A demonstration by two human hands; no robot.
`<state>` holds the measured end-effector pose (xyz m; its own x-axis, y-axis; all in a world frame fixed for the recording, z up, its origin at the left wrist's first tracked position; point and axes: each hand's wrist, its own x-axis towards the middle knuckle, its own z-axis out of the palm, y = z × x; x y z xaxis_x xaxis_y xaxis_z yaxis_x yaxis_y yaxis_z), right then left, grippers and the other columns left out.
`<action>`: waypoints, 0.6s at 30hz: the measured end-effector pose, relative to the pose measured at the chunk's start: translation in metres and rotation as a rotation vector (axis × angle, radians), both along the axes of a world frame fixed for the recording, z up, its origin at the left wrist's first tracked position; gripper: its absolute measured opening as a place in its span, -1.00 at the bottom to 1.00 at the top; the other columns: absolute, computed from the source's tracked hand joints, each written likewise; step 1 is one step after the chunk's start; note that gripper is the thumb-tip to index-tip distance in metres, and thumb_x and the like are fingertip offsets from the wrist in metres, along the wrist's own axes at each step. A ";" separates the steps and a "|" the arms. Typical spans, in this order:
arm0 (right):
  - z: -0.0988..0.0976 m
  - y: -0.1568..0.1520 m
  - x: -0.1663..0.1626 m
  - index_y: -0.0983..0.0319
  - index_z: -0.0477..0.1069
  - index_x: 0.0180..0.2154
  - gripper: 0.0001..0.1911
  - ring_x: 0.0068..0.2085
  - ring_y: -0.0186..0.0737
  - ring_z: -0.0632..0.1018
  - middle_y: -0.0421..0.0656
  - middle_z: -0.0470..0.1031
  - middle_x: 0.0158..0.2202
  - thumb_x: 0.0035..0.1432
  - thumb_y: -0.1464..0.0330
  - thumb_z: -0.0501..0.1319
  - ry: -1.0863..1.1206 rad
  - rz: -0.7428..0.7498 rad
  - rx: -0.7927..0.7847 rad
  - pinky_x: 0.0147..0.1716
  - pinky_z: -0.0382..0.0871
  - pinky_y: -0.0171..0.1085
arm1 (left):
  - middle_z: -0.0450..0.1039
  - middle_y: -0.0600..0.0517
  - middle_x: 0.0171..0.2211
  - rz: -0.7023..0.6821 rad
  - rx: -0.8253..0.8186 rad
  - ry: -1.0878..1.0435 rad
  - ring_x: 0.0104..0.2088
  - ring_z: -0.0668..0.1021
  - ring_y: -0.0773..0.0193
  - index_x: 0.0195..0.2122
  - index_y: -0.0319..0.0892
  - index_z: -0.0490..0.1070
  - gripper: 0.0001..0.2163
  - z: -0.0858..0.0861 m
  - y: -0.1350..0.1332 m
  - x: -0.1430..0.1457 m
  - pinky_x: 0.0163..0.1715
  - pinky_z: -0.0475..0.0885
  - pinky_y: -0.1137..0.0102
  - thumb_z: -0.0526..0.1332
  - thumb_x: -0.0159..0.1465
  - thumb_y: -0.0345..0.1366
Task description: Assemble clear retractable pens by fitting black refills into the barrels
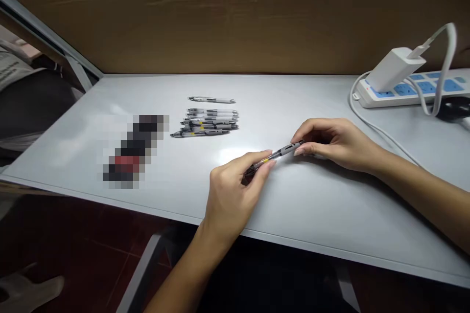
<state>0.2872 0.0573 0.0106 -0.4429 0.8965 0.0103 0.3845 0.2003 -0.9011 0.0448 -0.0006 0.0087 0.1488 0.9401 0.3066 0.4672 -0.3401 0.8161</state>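
A grey pen [281, 152] with a small yellow band is held just above the white table [312, 215], between both hands. My left hand [231, 193] pinches its lower, darker end with fingers curled. My right hand [330, 144] grips the upper end with thumb and fingertips. Farther back on the table lies a row of several similar grey pens [209, 124], side by side, with one more pen [212, 100] lying apart behind them.
A blurred dark object [134, 151] lies at the left of the table. A white power strip [414, 89] with a charger [394, 66] and cable sits at the back right. A brown wall stands behind the table.
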 end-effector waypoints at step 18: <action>0.004 0.002 0.000 0.15 0.60 -0.19 -0.72 -0.34 -0.17 0.56 -0.11 0.61 -0.32 0.26 0.09 0.32 0.054 0.006 -0.081 -0.34 0.45 -0.23 | 0.67 -0.03 -0.16 -0.370 -0.287 -0.295 -0.22 0.68 0.19 0.17 -0.02 0.52 -0.64 0.016 -0.009 -0.009 -0.23 0.62 0.34 0.27 0.41 -0.06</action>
